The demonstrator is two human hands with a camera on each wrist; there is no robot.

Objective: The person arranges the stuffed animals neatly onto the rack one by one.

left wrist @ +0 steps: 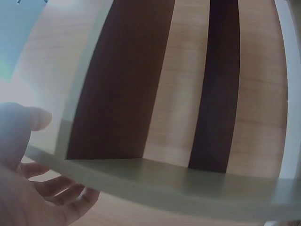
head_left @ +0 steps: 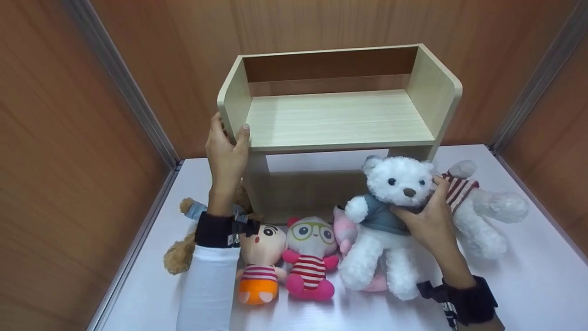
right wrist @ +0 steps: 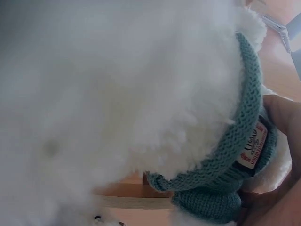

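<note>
My left hand [head_left: 228, 156] grips the left side panel of a pale wooden shelf [head_left: 330, 119]. In the left wrist view its thumb [left wrist: 41, 118] lies on the inner side, with the fingers [left wrist: 70, 195] around the outside. My right hand [head_left: 434, 220] holds a white teddy bear [head_left: 383, 184] by the upper body, upright in front of the shelf's right end. The bear wears a blue-grey knitted sweater [right wrist: 254, 94], and its fur fills much of the right wrist view. Its legs overlap a pink plush toy [head_left: 345, 230], which is mostly hidden behind it.
A plush doll in orange shorts [head_left: 258, 289] and a panda toy with glasses [head_left: 311, 257] sit before the shelf. Brown plush [head_left: 179, 255] shows left, partly behind my arm. A white plush in red stripes [head_left: 480, 225] lies right. Wooden walls [head_left: 321, 23] enclose the white table [head_left: 533, 276].
</note>
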